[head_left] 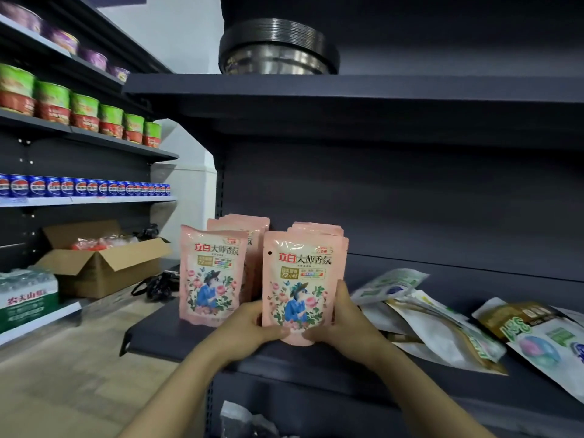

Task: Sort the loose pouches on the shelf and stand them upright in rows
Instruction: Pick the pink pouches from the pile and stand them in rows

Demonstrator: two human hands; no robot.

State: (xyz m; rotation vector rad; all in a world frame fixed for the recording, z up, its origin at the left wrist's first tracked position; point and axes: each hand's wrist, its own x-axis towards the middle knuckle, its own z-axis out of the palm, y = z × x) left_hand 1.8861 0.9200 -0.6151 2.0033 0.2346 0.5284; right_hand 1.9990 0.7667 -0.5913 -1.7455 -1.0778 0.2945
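Both hands grip the front pink pouch (298, 286) upright near the dark shelf's (164, 336) front edge: the left hand (252, 327) holds its lower left side, the right hand (339, 317) its right. Left of it stands another pink row (211, 273) (more behind). Right of it, loose pouches (436, 327) lie flat.

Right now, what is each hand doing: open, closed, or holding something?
Left hand: grips the lower left edge of the front pink pouch.
Right hand: grips the same pouch's lower right edge.
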